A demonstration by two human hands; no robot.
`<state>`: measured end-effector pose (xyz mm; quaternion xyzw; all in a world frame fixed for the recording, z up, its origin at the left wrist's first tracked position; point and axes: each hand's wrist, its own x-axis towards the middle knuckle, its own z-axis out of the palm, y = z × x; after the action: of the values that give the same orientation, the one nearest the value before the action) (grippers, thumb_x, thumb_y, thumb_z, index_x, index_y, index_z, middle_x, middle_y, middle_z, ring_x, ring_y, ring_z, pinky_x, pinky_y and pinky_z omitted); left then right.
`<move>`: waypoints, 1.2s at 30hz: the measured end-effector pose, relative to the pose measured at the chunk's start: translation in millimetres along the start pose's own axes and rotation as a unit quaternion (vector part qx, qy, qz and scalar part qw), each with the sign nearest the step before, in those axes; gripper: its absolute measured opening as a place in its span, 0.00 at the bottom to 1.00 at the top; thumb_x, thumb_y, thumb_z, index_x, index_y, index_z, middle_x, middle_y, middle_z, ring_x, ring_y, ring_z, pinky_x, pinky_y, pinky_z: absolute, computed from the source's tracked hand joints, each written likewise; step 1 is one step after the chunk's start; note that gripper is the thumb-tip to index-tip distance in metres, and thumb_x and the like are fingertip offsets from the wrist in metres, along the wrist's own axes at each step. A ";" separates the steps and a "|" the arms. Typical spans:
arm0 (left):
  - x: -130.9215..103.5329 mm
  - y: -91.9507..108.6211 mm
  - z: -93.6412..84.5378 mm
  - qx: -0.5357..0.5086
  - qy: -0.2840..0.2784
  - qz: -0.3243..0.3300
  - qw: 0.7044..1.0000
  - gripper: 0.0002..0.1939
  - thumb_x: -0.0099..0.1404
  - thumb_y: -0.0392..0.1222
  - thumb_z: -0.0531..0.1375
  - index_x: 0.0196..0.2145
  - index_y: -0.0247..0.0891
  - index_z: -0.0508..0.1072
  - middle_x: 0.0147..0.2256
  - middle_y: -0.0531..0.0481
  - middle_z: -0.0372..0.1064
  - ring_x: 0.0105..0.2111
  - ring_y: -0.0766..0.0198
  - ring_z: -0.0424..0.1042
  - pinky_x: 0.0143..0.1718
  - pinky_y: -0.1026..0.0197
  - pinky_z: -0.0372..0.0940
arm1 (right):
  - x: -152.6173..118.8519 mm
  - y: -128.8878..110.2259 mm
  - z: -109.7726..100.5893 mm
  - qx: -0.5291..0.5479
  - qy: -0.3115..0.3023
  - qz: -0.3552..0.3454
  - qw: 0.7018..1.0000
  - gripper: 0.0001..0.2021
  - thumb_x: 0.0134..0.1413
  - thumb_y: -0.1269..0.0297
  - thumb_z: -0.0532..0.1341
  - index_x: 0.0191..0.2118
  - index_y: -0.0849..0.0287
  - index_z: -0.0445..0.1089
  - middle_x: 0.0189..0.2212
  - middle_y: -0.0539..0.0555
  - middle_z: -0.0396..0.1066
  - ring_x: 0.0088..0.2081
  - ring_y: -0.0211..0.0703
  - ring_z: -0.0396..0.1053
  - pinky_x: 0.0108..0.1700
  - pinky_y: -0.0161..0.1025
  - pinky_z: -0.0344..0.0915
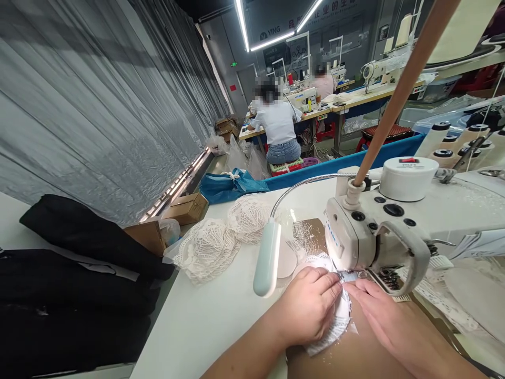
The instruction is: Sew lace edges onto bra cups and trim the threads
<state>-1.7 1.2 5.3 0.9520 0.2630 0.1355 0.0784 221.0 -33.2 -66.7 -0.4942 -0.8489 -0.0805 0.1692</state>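
Observation:
A white lace bra cup [340, 322] lies under the head of a white sewing machine [347, 231], its curved edge turned toward the right. My left hand [311, 302] is closed over the cup, fingers pressed together on the lace just left of the presser foot [347, 276]. On the other side, my right hand [373, 305] grips the cup's edge close to the foot, with the fingertips partly hidden. Little white fabric scraps and thread bits lie on the brown work surface [315, 363] around the cup.
A lamp [267, 258] on a bent neck hangs left of the machine head. Stacked lace cups [207, 250] sit on the white table [189, 326]. Thread cones [434, 142] stand at right, behind a slanting brown pole [406, 89]. A co-worker [278, 123] sits ahead.

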 end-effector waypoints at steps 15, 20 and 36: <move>1.7 -2.8 -2.1 0.022 0.011 -0.039 0.999 0.19 0.72 0.41 0.49 0.56 0.31 0.65 0.54 0.39 0.68 0.52 0.51 0.65 0.54 0.49 0.59 | 1.4 4.9 -10.6 0.019 -0.001 -0.029 0.999 0.23 0.60 0.71 0.47 0.54 0.52 0.72 0.48 0.58 0.76 0.45 0.50 0.76 0.40 0.43 0.76; 1.0 -3.6 -1.8 0.035 0.011 -0.059 0.998 0.18 0.71 0.42 0.49 0.55 0.33 0.66 0.55 0.39 0.66 0.53 0.49 0.64 0.54 0.48 0.59 | 2.1 3.5 -3.8 -0.013 0.011 -0.023 1.000 0.24 0.60 0.72 0.46 0.56 0.51 0.70 0.48 0.60 0.75 0.46 0.51 0.76 0.41 0.45 0.75; -6.2 3.3 -0.9 0.032 -0.004 -0.092 0.995 0.11 0.68 0.44 0.56 0.30 0.36 0.69 0.31 0.47 0.68 0.32 0.60 0.65 0.33 0.60 0.58 | 11.5 1.9 -33.0 0.098 -0.002 0.032 0.995 0.21 0.61 0.68 0.48 0.53 0.47 0.71 0.39 0.56 0.77 0.38 0.49 0.76 0.36 0.40 0.72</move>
<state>-5.5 -4.8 5.5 0.9262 0.3536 0.1156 0.0616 224.3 -32.9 -31.9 -0.5022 -0.8368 0.0095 0.2178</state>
